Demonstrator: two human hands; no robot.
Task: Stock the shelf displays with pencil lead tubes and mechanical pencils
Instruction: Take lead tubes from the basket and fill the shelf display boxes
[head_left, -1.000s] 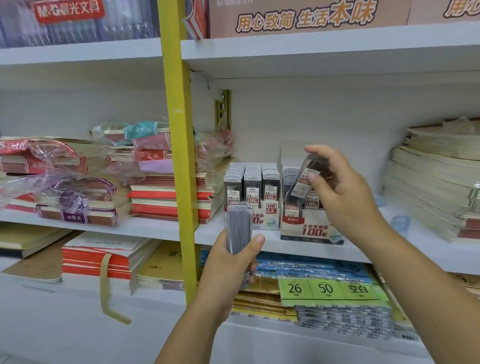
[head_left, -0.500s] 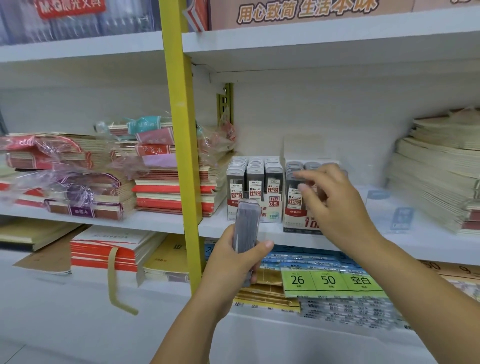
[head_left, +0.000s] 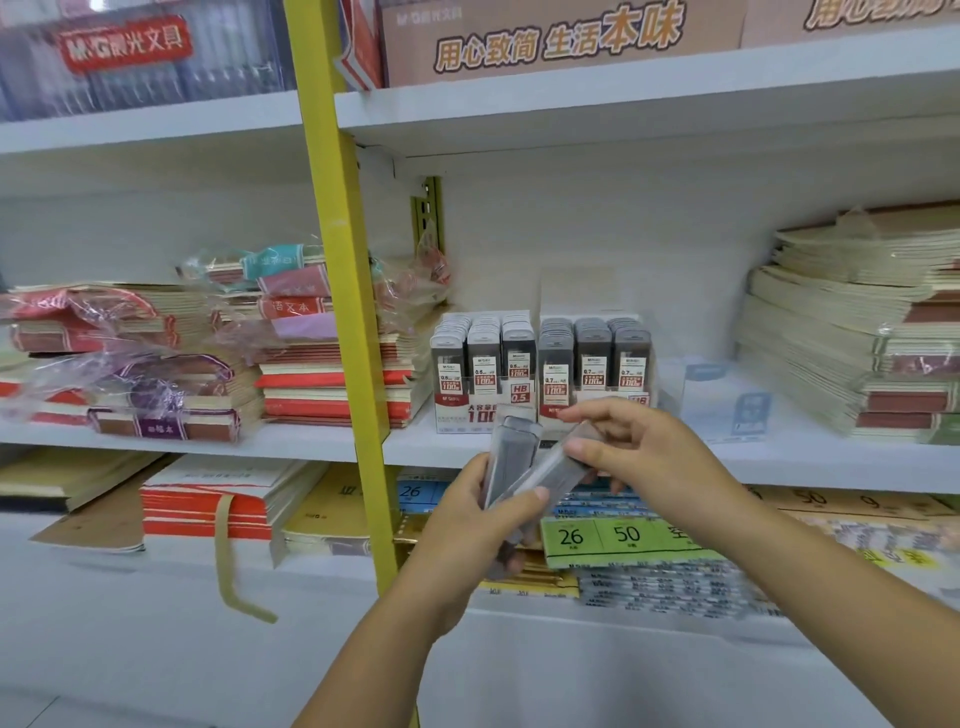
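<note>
Grey lead tubes (head_left: 511, 457) are sitting bunched in the left hand (head_left: 467, 525), its fingers curling round them. The right hand (head_left: 649, 457) is pinching one tube (head_left: 558, 470) at the bunch's top. Both are hovering just before the shelf's (head_left: 805, 467) front edge, below two display boxes (head_left: 457, 415) holding upright tubes.

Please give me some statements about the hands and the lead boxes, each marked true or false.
1. The left hand grips a bundle of lead tubes. True.
2. The right hand holds nothing. False: it pinches one tube beside the bundle.
3. The 0.5 display box and the 0.7 display box stand side by side. True.
4. Both boxes stand left of the yellow post. False: they stand right of it.
</note>
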